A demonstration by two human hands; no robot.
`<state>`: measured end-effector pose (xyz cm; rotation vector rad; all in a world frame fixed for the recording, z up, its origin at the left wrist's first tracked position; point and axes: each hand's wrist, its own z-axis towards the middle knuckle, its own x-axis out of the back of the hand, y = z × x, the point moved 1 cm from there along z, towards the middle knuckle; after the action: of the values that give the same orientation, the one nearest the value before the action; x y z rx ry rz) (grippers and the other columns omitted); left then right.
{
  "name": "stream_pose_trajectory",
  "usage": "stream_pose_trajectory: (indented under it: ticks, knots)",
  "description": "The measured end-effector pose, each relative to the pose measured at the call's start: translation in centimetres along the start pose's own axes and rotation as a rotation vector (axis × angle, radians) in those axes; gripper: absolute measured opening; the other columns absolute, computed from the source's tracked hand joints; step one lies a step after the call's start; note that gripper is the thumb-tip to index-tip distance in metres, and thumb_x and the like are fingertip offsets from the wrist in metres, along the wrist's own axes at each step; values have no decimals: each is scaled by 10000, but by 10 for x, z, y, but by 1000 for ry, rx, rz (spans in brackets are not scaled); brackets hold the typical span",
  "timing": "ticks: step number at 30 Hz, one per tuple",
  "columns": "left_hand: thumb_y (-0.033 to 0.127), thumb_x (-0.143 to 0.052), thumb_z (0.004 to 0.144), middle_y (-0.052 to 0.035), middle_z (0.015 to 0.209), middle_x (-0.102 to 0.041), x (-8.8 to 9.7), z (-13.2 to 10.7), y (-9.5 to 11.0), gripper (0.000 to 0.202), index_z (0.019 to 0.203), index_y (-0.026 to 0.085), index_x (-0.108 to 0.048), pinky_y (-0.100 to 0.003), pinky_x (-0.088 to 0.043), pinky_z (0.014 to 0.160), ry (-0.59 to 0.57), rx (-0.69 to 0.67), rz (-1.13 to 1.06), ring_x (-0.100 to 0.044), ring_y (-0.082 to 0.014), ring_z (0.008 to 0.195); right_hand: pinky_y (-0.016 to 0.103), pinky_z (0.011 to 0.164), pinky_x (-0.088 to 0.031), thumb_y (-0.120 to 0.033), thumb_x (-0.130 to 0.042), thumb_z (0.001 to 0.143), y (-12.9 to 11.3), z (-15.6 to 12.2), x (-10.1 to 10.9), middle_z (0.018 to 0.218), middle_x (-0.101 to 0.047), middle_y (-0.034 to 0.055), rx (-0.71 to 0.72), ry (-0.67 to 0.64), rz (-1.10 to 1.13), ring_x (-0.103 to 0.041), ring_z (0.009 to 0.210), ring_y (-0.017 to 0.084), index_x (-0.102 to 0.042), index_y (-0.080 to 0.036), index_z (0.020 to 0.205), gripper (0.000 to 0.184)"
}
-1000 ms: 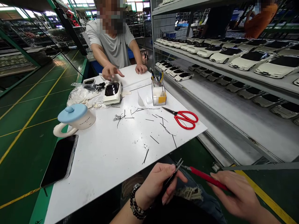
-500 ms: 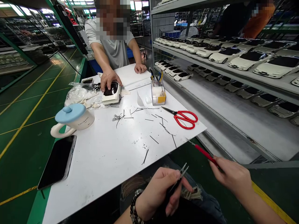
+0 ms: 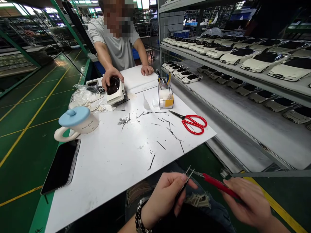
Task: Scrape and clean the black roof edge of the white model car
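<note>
My left hand (image 3: 167,197) is closed on a pair of black tweezers (image 3: 184,183), tips pointing up, over my lap below the table edge. My right hand (image 3: 247,202) grips a red-handled tool (image 3: 217,185) whose thin metal tip meets the tweezers' tips. Across the white table (image 3: 114,161) a person in a grey shirt lifts a white model car (image 3: 115,90) at one end with a hand (image 3: 110,76); the person's other hand (image 3: 147,69) rests on the table.
On the table lie red scissors (image 3: 193,123), several black wire offcuts (image 3: 160,126), a clear tool holder (image 3: 165,97), a mug with a blue lid (image 3: 79,121), a black phone (image 3: 60,166) and plastic bags (image 3: 82,97). Shelves (image 3: 243,106) at right hold rows of model cars.
My right hand swung the red tool up toward the table edge, then brought it back down so its tip meets the tweezers. The person opposite grasped the model car and tilted it up.
</note>
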<state>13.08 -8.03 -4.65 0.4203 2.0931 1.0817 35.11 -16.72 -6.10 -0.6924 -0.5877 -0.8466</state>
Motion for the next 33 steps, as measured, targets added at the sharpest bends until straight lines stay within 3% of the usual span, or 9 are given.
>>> stream_pose_trajectory:
  ticks: [6, 8, 11, 15, 20, 24, 28, 31, 33]
  knots:
    - [579, -423, 893, 57, 399, -405, -2, -7, 4, 530, 855, 123, -691, -171, -243, 351, 107, -96, 300, -362, -49, 309, 215, 563, -458, -179, -655, 794, 12, -1, 7, 667, -626, 6, -111, 61, -377, -591, 550, 98, -594, -162, 824, 71]
    - [542, -405, 913, 49, 419, -404, -2, -7, 6, 500, 846, 140, -696, -186, -253, 380, 176, -150, 407, -368, -61, 353, 223, 584, -473, -167, -615, 814, 10, 1, 9, 671, -626, 19, -63, 76, -255, -602, 580, 111, -589, -151, 879, 71]
    - [436, -413, 938, 6, 550, -510, -3, -5, 9, 415, 832, 157, -701, -204, -323, 498, 265, -262, 617, -445, -93, 519, 239, 594, -486, -146, -548, 836, 6, 2, 7, 674, -629, 21, 59, -29, -136, -613, 610, 126, -580, -154, 919, 89]
    - [395, -399, 948, 2, 608, -493, -3, -6, 11, 401, 707, 158, -615, -226, -312, 559, 284, -304, 817, -419, -100, 575, 203, 572, -461, -174, -623, 811, 8, -2, 3, 683, -638, 2, -45, 4, -347, -599, 572, 92, -583, -166, 847, 54]
    - [377, -383, 951, 12, 592, -439, 0, -9, 15, 405, 612, 168, -456, -235, -274, 551, 257, -291, 846, -380, -99, 565, 219, 590, -442, -203, -513, 883, 14, 5, -3, 667, -617, 8, -34, -104, -223, -594, 596, 110, -578, -171, 881, 72]
    - [388, -390, 945, 7, 579, -444, 6, -12, 21, 417, 619, 164, -523, -231, -283, 549, 238, -325, 811, -386, -104, 559, 199, 410, -277, -440, -505, 891, 41, 38, -15, 436, -406, -65, -237, -105, -451, -403, 373, 66, -506, -193, 681, 324]
    - [413, -431, 925, -14, 587, -521, 21, -18, 26, 397, 719, 161, -659, -234, -305, 552, 377, -374, 770, -429, -126, 575, 213, 412, -209, -630, -431, 853, 61, 96, -42, 434, -489, -37, -327, -174, -585, -487, 399, 107, -502, -205, 629, 486]
    - [456, -455, 907, -7, 583, -512, 38, -25, 34, 407, 755, 159, -688, -230, -318, 553, 495, -384, 749, -422, -125, 572, 231, 446, -150, -584, -335, 907, 61, 140, -69, 526, -605, 7, -404, -379, -616, -581, 471, 154, -583, -212, 745, 476]
    - [490, -461, 896, 6, 576, -495, 52, -30, 44, 417, 809, 157, -695, -227, -328, 543, 563, -346, 733, -415, -118, 549, 247, 455, -134, -466, -289, 953, 58, 162, -86, 591, -644, 34, -397, -427, -603, -616, 514, 168, -594, -189, 809, 436]
